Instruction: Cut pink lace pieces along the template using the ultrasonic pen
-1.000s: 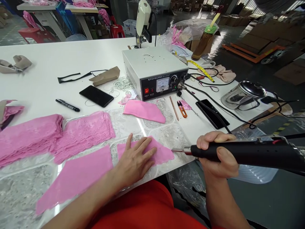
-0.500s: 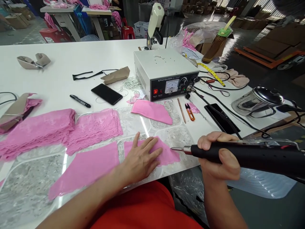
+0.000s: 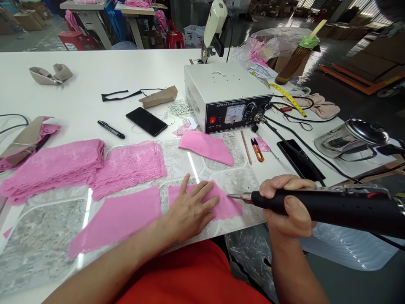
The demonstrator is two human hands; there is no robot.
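Note:
My left hand [image 3: 193,207] lies flat with spread fingers on a pink fabric piece [image 3: 226,202], covering part of it. In my right hand [image 3: 286,207] is a black handheld ultrasonic welder [image 3: 332,209], its thin metal tip at the right edge of that fabric. Whether the tip touches the cloth I cannot tell. Left of my hand rests another flat pink piece [image 3: 126,219]. Beyond it sit two stacks of pink lace fabric, a larger stack [image 3: 57,169] and a smaller stack [image 3: 133,164]. A folded pink piece [image 3: 205,147] lies farther back.
A white control box [image 3: 228,80] with a lit red switch stands behind, its cable crossing the right side. Nearby are orange thread snips [image 3: 257,150], a phone [image 3: 146,121], a second phone [image 3: 299,160], a marker [image 3: 110,129] and a lidded glass jug [image 3: 346,139].
The whole view has shifted slightly, so the table things appear a little farther right and higher. My left hand stays on the fabric, and the welder tip remains by its right edge.

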